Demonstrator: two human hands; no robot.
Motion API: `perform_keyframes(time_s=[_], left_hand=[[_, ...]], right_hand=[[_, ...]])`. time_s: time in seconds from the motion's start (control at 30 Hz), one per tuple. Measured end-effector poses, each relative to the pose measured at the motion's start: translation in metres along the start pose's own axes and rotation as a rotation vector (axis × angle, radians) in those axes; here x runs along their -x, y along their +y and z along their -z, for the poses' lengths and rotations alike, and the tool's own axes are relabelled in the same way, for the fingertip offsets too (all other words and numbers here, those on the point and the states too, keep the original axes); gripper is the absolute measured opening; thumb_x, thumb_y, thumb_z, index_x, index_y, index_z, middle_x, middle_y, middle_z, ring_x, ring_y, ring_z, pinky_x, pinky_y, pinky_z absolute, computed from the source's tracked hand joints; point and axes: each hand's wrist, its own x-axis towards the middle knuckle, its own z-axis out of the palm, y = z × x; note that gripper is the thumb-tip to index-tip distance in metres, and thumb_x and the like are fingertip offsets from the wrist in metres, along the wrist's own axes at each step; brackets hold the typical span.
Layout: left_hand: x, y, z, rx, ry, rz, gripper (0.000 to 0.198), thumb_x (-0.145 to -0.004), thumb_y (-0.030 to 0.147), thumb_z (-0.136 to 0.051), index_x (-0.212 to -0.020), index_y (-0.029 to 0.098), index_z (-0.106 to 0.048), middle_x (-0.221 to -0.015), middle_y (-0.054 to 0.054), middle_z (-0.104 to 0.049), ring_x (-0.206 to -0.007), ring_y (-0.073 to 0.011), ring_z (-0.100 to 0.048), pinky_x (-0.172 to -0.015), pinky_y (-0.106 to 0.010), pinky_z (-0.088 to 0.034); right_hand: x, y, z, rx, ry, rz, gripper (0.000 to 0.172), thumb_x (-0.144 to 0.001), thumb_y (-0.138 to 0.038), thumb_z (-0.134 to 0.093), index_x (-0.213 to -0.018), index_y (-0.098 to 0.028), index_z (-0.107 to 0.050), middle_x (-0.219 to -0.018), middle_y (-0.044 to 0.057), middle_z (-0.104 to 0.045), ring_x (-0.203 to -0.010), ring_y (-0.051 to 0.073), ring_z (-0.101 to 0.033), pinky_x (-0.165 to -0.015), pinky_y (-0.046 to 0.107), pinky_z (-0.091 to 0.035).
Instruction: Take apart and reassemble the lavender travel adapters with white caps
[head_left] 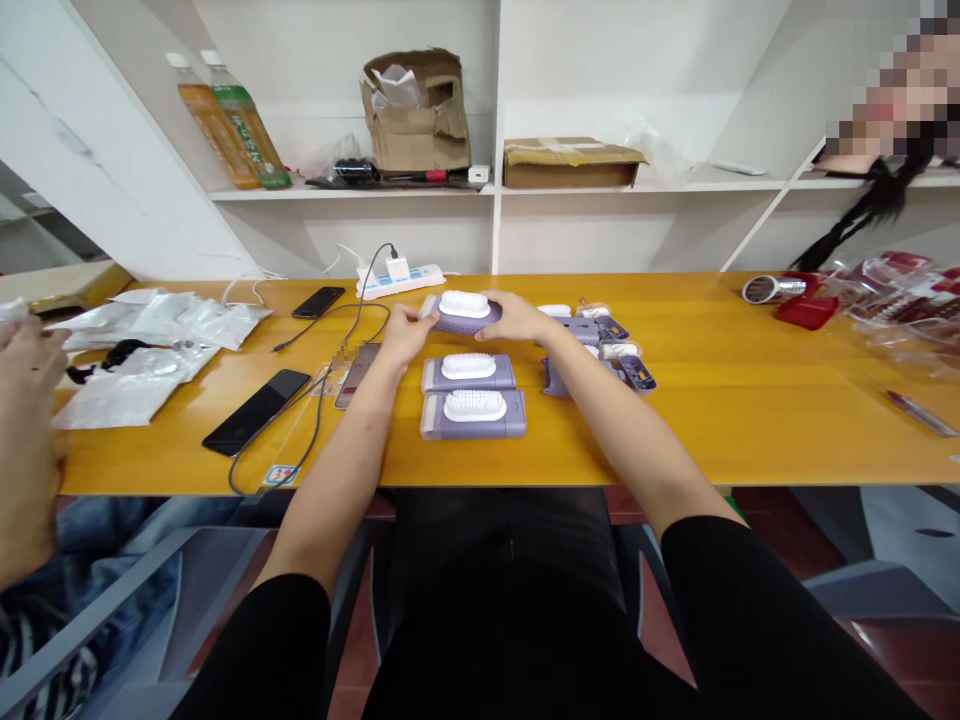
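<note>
Near the middle of the table I hold a purple brush (450, 322) with white bristles on top. My left hand (405, 334) pinches its left end, and my right hand (513, 317) wraps round its right end. Below it lie two similar units, a far purple brush (491, 380) and a near purple brush (496, 428), side by side with their white bristles up and pale, clear-looking left ends. Right of these, beyond my right forearm, are several purple casing parts (559, 376), partly covered by the arm, with small white pieces in clear wrapping (619, 350).
A black phone (255, 412), another phone (318, 302) and a cable lie left; a power strip (401, 281) stands behind. A co-worker's hand (30, 390) is by plastic bags (139, 385). Far right are a metal grater-like cylinder (772, 289), red wrapped items (900, 300) and a pen (921, 412).
</note>
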Motion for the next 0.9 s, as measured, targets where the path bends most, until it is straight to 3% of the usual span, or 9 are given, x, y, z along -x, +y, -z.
perform_keyframes(time_s=[0.1, 0.2, 0.33, 0.43, 0.5, 0.57, 0.67, 0.8, 0.9], left_hand=[[0.001, -0.002, 0.01, -0.33, -0.015, -0.033, 0.037, -0.094, 0.039, -0.092, -0.086, 0.025, -0.059, -0.09, -0.004, -0.07, -0.106, -0.0294, -0.072, -0.101, -0.037, -0.057], [0.003, 0.0, 0.017, -0.545, -0.087, -0.036, 0.039, -0.094, 0.045, -0.09, -0.077, 0.025, -0.061, -0.08, -0.005, -0.071, -0.092, -0.0289, -0.07, -0.088, -0.036, -0.053], [0.003, 0.001, 0.023, -0.66, -0.215, -0.03, 0.04, -0.088, 0.045, -0.09, -0.065, 0.026, -0.064, -0.064, -0.005, -0.067, -0.084, -0.0307, -0.072, -0.076, -0.036, -0.05], [0.002, 0.005, 0.03, -0.684, -0.217, -0.044, 0.041, -0.081, 0.048, -0.093, -0.063, 0.027, -0.063, -0.062, -0.009, -0.068, -0.099, -0.0404, -0.079, -0.08, -0.039, -0.055], [0.005, 0.011, 0.039, -0.684, -0.238, -0.064, 0.038, -0.074, 0.052, -0.098, -0.071, 0.027, -0.069, -0.078, -0.014, -0.079, -0.12, -0.0478, -0.08, -0.092, -0.043, -0.06], [0.01, 0.018, 0.051, -0.606, -0.32, -0.095, 0.047, -0.065, 0.053, -0.104, -0.095, 0.026, -0.079, -0.12, -0.018, -0.087, -0.146, -0.0508, -0.072, -0.113, -0.047, -0.06], [0.028, 0.026, 0.068, -0.479, -0.579, -0.12, 0.095, -0.056, 0.044, -0.11, -0.143, 0.028, -0.077, -0.173, -0.019, -0.065, -0.171, -0.0512, -0.049, -0.137, -0.057, -0.046], [0.055, 0.021, 0.073, -0.639, -0.86, -0.221, 0.143, -0.045, 0.037, -0.111, -0.176, 0.03, -0.054, -0.193, -0.017, -0.038, -0.186, -0.0517, -0.01, -0.151, -0.064, -0.018], [0.059, 0.012, 0.068, -0.69, -0.914, -0.235, 0.152, -0.045, 0.039, -0.111, -0.182, 0.029, -0.045, -0.195, -0.018, -0.032, -0.185, -0.0541, -0.005, -0.15, -0.068, -0.016]], right_hand=[[-0.004, 0.009, -0.001, 0.047, -0.103, -0.02, 0.082, -0.069, -0.026, -0.104, -0.145, -0.013, -0.076, -0.152, 0.017, -0.08, -0.14, 0.039, -0.074, -0.128, 0.052, -0.055], [-0.006, 0.016, -0.005, 0.06, -0.204, -0.045, 0.075, -0.073, -0.027, -0.105, -0.142, -0.015, -0.078, -0.152, 0.018, -0.081, -0.139, 0.038, -0.077, -0.127, 0.05, -0.056], [-0.006, 0.023, -0.012, 0.057, -0.286, -0.073, 0.061, -0.084, -0.032, -0.1, -0.14, -0.016, -0.08, -0.154, 0.017, -0.081, -0.139, 0.037, -0.079, -0.126, 0.048, -0.058], [-0.003, 0.025, -0.012, 0.035, -0.312, -0.065, 0.061, -0.094, -0.043, -0.093, -0.146, -0.016, -0.078, -0.158, 0.018, -0.079, -0.143, 0.037, -0.077, -0.129, 0.05, -0.057], [0.003, 0.024, -0.007, 0.016, -0.33, -0.052, 0.072, -0.098, -0.056, -0.089, -0.157, -0.017, -0.073, -0.17, 0.018, -0.07, -0.155, 0.039, -0.07, -0.135, 0.052, -0.052], [0.014, 0.02, 0.001, -0.007, -0.341, -0.041, 0.095, -0.096, -0.07, -0.087, -0.172, -0.02, -0.062, -0.185, 0.017, -0.053, -0.17, 0.04, -0.056, -0.144, 0.055, -0.042], [0.042, 0.012, 0.013, 0.0, -0.388, 0.003, 0.135, -0.081, -0.078, -0.097, -0.188, -0.025, -0.037, -0.198, 0.015, -0.028, -0.183, 0.043, -0.031, -0.151, 0.059, -0.027], [0.082, -0.001, 0.01, 0.12, -0.507, 0.037, 0.175, -0.053, -0.064, -0.116, -0.193, -0.032, -0.017, -0.201, 0.016, -0.017, -0.186, 0.05, -0.01, -0.151, 0.067, -0.018], [0.093, -0.009, 0.0, 0.168, -0.524, 0.02, 0.181, -0.046, -0.058, -0.118, -0.193, -0.034, -0.017, -0.201, 0.017, -0.015, -0.185, 0.054, -0.012, -0.15, 0.07, -0.02]])
